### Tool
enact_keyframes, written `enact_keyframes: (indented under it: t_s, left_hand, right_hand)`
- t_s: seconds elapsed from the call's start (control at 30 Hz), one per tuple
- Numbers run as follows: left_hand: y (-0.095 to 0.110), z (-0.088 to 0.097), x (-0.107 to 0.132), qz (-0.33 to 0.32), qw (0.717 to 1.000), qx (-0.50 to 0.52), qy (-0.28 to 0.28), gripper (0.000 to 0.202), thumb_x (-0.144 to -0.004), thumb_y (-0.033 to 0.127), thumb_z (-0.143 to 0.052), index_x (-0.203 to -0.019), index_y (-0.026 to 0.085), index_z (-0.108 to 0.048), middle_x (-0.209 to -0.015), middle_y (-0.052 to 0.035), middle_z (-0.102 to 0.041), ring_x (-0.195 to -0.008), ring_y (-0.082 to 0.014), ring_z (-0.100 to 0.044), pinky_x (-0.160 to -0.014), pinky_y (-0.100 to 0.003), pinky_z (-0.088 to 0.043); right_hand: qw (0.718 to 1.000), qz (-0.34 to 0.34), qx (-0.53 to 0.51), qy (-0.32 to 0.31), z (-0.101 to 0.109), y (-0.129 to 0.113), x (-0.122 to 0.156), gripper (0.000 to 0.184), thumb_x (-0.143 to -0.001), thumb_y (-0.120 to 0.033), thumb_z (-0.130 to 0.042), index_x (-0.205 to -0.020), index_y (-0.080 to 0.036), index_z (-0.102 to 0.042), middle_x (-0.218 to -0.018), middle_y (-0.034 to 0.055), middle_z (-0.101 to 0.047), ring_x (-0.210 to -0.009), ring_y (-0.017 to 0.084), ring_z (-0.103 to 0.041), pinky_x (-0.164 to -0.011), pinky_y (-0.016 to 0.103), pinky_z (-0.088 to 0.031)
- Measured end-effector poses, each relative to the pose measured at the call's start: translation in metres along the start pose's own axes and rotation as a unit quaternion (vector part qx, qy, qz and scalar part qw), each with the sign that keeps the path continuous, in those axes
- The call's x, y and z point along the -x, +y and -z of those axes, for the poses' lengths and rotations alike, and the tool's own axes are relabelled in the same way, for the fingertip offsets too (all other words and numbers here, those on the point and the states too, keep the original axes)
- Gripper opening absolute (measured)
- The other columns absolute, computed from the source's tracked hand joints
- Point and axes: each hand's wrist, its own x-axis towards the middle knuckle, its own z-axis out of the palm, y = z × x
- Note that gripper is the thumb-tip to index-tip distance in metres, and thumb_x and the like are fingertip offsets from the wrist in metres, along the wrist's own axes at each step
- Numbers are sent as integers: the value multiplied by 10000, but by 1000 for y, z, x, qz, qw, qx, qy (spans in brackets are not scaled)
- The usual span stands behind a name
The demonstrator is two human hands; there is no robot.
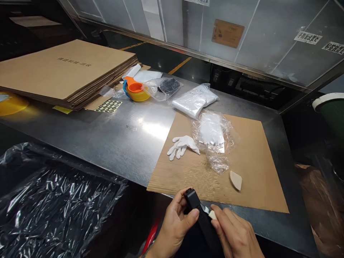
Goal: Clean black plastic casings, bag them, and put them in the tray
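My left hand (pixel 176 224) is closed around the upper part of a long black plastic part (pixel 192 200), thumb on its near face. My right hand (pixel 235 229) pinches a small cream-coloured piece with a shiny flat tip (pixel 212 215), which meets the side of the black part. Whether that tip is a blade or film I cannot tell. Both hands are at the table's front edge. Beyond them, on a cardboard sheet (pixel 252 161), lie a beige wedge-shaped pad (pixel 235 180), a white glove (pixel 184 146) and crumpled clear plastic bags (pixel 212 130).
Stacked flat cardboard (pixel 67 68) covers the left of the metal table (pixel 129 139). Orange and yellow scoops (pixel 137 91), a bag with a black item (pixel 169 86), white packets (pixel 195 98) and a sticker sheet (pixel 109 106) lie behind. Black plastic sheeting (pixel 59 204) is at front left.
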Motion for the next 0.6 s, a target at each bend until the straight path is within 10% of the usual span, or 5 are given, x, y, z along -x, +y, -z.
enact_keyframes:
  t_s: [0.6]
  left_hand:
    - [-2,0,0,-4,1000,-1,19,559,-714,375,-710,-1172,187,-450,-1115,-106,-621,-1050,-234,-550,-880,-320,-436]
  right_hand:
    - [1000,1,4,22,-1,-3,-1,282,-946,-211,-383,-1167,-110,-527,-721,43,-594,-605,146,-603,-510,237,-471]
